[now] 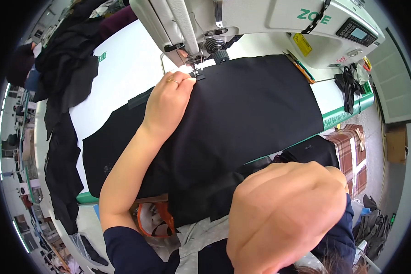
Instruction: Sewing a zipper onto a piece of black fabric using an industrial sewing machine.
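Observation:
A large black fabric panel [255, 100] lies over the sewing machine bed and hangs toward my lap. My left hand [169, 98], with a ring on one finger, has its fingers bent together at the panel's far edge, beside the presser foot [196, 72]. Its fingertips press on the black cloth there. A narrow dark strip [139, 99] runs along the edge to the left of this hand. Close to the camera, my right hand [290, 210] is raised over the near side of the panel. Only its back and knuckles show; the fingers are hidden.
The white sewing machine [260, 20] spans the far side. Scissors [301, 67] lie by its base, with black cords [349, 86] farther right. Dark cloth [64, 137] drapes along the table's left side. A plaid-covered box [349, 155] stands at the right.

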Demonstrator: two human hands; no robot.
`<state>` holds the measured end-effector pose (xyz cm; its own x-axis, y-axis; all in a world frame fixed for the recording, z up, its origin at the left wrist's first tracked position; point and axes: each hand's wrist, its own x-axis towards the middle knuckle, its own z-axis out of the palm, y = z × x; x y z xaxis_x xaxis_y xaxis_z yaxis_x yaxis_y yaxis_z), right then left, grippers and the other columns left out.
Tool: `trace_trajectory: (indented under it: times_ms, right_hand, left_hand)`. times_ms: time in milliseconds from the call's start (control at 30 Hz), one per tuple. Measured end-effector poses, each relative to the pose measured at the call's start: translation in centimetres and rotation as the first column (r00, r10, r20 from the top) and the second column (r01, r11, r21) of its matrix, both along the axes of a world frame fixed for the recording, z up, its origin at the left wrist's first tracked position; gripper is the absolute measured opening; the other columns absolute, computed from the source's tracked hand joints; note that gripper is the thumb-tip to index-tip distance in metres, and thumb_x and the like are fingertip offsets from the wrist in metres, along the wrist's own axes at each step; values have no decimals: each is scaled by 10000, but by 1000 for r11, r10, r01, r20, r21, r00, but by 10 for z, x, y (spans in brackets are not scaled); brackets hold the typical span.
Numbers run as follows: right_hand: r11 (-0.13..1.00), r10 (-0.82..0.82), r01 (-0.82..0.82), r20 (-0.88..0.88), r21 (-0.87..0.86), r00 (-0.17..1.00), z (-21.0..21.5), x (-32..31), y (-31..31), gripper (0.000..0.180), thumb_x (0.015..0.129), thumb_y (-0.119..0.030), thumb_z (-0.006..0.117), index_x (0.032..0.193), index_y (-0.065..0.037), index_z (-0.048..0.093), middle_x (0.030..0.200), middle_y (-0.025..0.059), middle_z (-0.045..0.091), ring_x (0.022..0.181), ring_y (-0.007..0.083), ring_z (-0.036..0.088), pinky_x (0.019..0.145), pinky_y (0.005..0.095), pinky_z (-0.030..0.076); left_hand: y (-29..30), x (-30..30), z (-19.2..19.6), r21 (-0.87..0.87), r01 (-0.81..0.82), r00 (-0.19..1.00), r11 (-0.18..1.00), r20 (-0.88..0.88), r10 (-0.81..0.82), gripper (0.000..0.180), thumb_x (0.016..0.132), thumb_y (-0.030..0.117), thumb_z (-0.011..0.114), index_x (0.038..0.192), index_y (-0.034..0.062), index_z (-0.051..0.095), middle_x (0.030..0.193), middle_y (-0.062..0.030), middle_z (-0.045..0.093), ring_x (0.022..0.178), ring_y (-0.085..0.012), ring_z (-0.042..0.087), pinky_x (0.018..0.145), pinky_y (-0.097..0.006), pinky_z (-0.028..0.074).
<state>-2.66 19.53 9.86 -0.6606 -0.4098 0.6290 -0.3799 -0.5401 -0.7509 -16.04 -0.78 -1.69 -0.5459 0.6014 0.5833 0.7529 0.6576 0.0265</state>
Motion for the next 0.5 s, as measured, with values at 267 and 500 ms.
trace_trajectory:
  times_ms: [267, 500]
  right_hand:
    - [469, 20, 502, -577, 727, 816, -35, -82, 28, 207, 832, -232, 733, 891, -58, 638, 807, 87, 611, 753, 305, 626, 634, 394, 500]
    - [424, -122, 732, -768, 533, 629, -107, -127, 29, 317, 801, -218, 748, 1032, -20, 660, 995, 97, 567, 903, 268, 599, 766, 359, 528]
  left_hand:
    - [1, -12, 5, 30, -6, 990, 1000, 138, 2, 172, 810, 23, 714, 964, 46, 641, 979, -98, 655, 946, -305, 637, 834, -394, 518]
    - [6, -8, 2, 44, -122, 990, 992, 75, 119, 145, 812, 61, 735, 937, 78, 663, 935, -70, 675, 863, -275, 650, 727, -368, 543]
